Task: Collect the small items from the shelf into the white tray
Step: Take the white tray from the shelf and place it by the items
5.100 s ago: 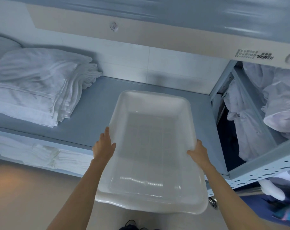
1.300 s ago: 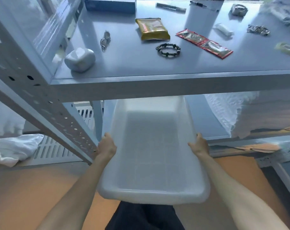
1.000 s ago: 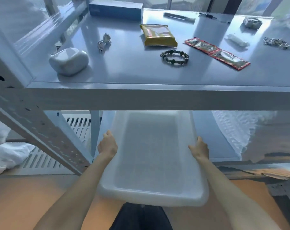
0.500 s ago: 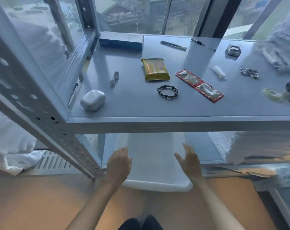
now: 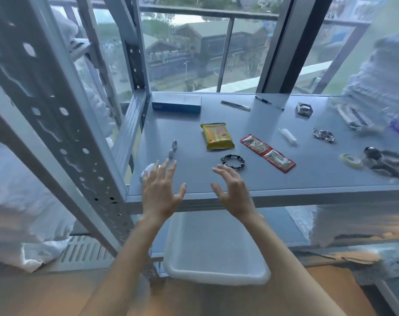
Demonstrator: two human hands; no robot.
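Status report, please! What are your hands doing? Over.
Left hand, right hand open, empty, above grey metal shelf. White plastic tray sits below it. Nothing blocks black beaded bracelet.

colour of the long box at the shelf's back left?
Blue box, with a paler top face; head view, the only one.

— Where's the tray (image 5: pixel 216 274)?
— On the lower shelf (image 5: pixel 283 224), beneath the upper shelf (image 5: pixel 308 197).
— And the bracelet (image 5: pixel 232 162)?
— Up top, just before the packet (image 5: pixel 217 136), left of the sachets (image 5: pixel 268 153), with the box (image 5: pixel 176 105) behind

Cool window daylight; blurred, warped edges
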